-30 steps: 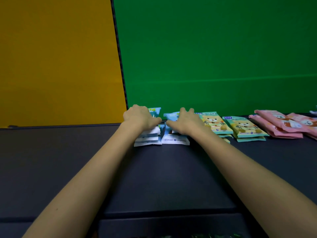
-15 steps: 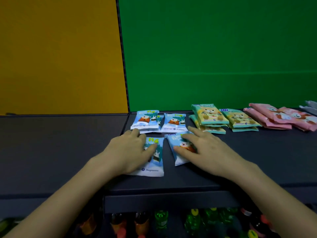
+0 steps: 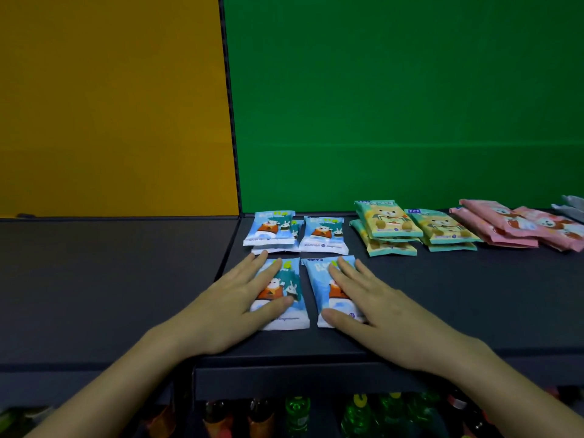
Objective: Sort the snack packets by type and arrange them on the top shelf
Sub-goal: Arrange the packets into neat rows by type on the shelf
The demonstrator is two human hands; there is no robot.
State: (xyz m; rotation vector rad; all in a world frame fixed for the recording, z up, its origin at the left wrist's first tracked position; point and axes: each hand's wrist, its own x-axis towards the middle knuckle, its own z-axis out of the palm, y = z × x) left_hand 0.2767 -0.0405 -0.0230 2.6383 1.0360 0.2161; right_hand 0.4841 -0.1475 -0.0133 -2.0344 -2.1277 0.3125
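Blue bear-print packets (image 3: 324, 237), yellow-teal ones (image 3: 387, 218), pink ones (image 3: 493, 222) (dark shelf (image 3: 442, 295))

Left half of the near-left blue packet (image 3: 284, 292) covered by the left hand (image 3: 234, 306); right side of the near-right blue packet (image 3: 328, 292) covered by the right hand (image 3: 376, 306), print on both too small to read. Grey packets (image 3: 572, 207) and pink packets (image 3: 518, 227) cut off by the right edge. Bottles (image 3: 297, 415) under the shelf (image 3: 474, 295) dim, blurred, cropped at the bottom edge.
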